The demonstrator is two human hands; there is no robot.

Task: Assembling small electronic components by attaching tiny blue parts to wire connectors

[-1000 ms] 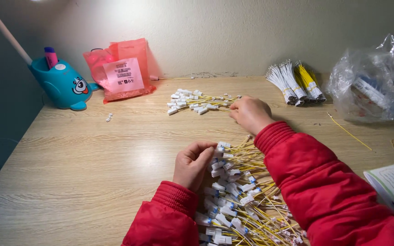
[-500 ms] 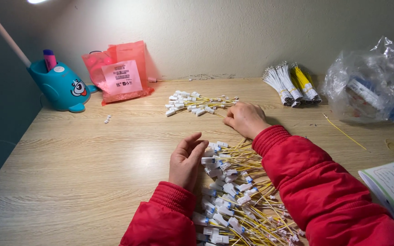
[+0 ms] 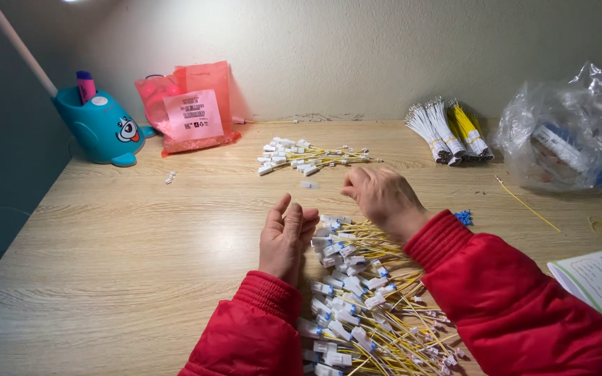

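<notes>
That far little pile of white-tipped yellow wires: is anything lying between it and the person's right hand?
Only one small white connector lies on the bare table between the right hand and the far pile; nothing else blocks it.

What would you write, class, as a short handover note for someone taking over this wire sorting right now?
Left hand: open, resting at the edge of the big wire pile, holding nothing.
Right hand: curled above the same pile; any grip is hidden.
Done: a small wire heap lies farther back.
Left: the big pile is much larger; tied wire bundles lie by the wall.
</notes>
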